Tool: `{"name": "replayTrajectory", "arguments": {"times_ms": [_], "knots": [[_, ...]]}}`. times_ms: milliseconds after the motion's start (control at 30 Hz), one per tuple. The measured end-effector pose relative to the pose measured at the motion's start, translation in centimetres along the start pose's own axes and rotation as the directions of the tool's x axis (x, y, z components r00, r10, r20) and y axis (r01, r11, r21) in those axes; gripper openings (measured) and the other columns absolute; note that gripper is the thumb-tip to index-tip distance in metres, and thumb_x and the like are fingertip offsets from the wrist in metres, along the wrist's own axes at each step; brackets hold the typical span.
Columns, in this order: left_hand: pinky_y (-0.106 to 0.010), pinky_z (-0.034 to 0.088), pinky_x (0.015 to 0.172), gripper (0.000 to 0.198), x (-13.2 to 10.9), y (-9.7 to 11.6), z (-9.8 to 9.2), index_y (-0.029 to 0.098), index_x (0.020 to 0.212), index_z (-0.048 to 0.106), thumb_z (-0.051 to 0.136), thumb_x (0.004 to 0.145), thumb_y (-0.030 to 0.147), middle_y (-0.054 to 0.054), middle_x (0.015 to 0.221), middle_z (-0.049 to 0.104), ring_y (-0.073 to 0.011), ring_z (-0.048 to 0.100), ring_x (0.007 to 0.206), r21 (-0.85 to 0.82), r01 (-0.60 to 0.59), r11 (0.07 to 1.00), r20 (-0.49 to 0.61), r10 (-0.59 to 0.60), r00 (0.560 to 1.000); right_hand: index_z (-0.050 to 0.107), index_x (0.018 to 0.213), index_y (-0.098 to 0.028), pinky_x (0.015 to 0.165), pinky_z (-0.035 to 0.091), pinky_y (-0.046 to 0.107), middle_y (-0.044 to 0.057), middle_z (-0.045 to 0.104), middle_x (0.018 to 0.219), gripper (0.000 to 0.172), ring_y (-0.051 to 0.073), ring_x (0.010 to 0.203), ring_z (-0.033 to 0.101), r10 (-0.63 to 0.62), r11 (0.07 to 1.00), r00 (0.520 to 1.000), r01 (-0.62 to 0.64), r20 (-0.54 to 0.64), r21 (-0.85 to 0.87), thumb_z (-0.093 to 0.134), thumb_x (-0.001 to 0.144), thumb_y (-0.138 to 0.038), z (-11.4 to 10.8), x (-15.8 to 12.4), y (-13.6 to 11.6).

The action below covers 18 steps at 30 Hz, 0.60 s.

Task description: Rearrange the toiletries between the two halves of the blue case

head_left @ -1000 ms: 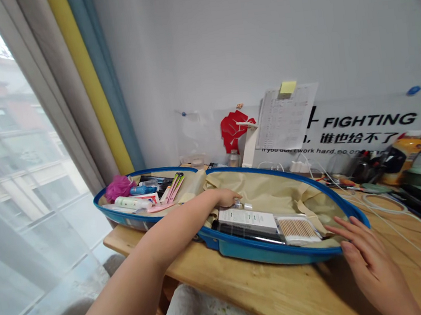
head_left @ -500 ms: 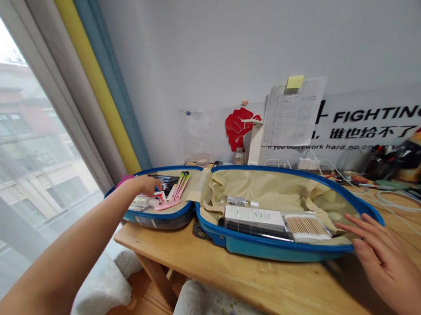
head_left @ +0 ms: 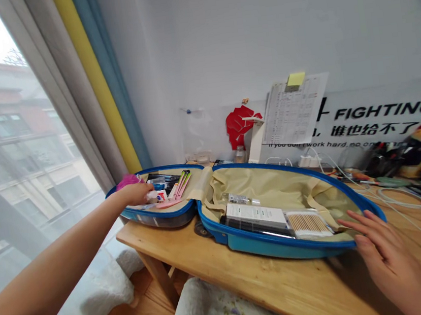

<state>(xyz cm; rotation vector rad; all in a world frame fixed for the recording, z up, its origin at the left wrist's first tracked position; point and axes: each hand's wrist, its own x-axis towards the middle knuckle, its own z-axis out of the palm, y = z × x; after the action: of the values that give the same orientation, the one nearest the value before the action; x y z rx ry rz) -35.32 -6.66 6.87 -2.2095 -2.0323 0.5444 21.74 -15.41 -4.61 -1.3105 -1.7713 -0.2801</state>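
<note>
Lying open on the wooden table (head_left: pixel 248 280), the blue suitcase (head_left: pixel 267 247) has both halves facing up. The left hand (head_left: pixel 138 193) is inside its left half, fingers bent downward beside the purple mesh bath puff (head_left: pixel 127 180). A white item (head_left: pixel 151 197) shows right at those fingertips, mostly covered; I cannot tell whether they grip it, or how its long axis runs. Just to their right lie a blue bottle (head_left: pixel 158 186) and slim pink-handled sticks (head_left: pixel 184 185), the sticks slanting away toward the hinge side. The right hand (head_left: pixel 387 258), much farther from the white item, has loosely spread fingers at the right half's far-right rim, grasping nothing visible.
</note>
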Motion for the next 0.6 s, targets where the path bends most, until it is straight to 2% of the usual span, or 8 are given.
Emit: {"name": "replayTrajectory", "arguments": {"times_ms": [200,300,400,500,600], "knots": [[-0.027,0.045,0.081,0.055,-2.0,-1.8,-2.4,0.019,0.13,0.046,0.052,0.078,0.037,-0.011,0.114,0.067,-0.0249,0.063,0.1,0.027,0.141,0.99,-0.111,-0.137,0.984,0.064,0.103,-0.022,0.104,0.041,0.052,0.013,0.064,0.119,0.041,0.03,0.129,0.047,0.029,1.0,0.999,-0.029,0.024,0.007,0.036,0.091,-0.048,-0.1,0.1,-0.2],[-0.025,0.045,0.076,0.058,-2.9,-2.5,-4.0,0.02,0.134,0.042,0.054,0.079,0.036,-0.009,0.111,0.068,-0.0231,0.064,0.095,0.057,0.205,0.977,-0.08,-0.2,0.977,0.064,0.102,-0.022,0.104,0.041,0.051,0.012,0.064,0.117,0.042,0.03,0.128,0.048,0.037,0.999,0.999,-0.037,0.018,0.015,0.036,0.09,-0.05,-0.2,0.1,-0.3],[-0.023,0.044,0.075,0.057,-3.4,-3.0,-4.8,0.024,0.132,0.045,0.057,0.077,0.03,-0.004,0.111,0.069,-0.02,0.063,0.092,0.098,0.238,0.966,-0.027,-0.237,0.971,0.064,0.102,-0.023,0.103,0.042,0.052,0.011,0.064,0.117,0.041,0.031,0.128,0.048,0.023,1.0,1.0,-0.023,0.01,0.012,0.035,0.09,-0.05,-0.2,0.1,-0.3],[-0.023,0.044,0.075,0.051,-3.4,-3.3,-4.7,0.025,0.122,0.055,0.061,0.072,0.024,-0.002,0.108,0.069,-0.0185,0.062,0.09,0.148,0.245,0.958,0.003,-0.248,0.969,0.065,0.103,-0.023,0.103,0.042,0.052,0.011,0.064,0.117,0.04,0.031,0.128,0.048,0.023,1.0,0.999,-0.023,0.024,0.013,0.036,0.09,-0.049,-0.2,0.1,-0.3],[-0.024,0.044,0.076,0.026,-3.2,-3.3,-3.8,0.02,0.095,0.066,0.063,0.069,0.023,-0.004,0.107,0.068,-0.0183,0.06,0.088,0.197,0.252,0.948,-0.004,-0.256,0.967,0.065,0.103,-0.023,0.104,0.041,0.051,0.011,0.064,0.118,0.041,0.031,0.129,0.046,0.04,0.999,0.999,-0.041,0.034,0.024,0.036,0.09,-0.05,-0.2,0.1,-0.3]]}}
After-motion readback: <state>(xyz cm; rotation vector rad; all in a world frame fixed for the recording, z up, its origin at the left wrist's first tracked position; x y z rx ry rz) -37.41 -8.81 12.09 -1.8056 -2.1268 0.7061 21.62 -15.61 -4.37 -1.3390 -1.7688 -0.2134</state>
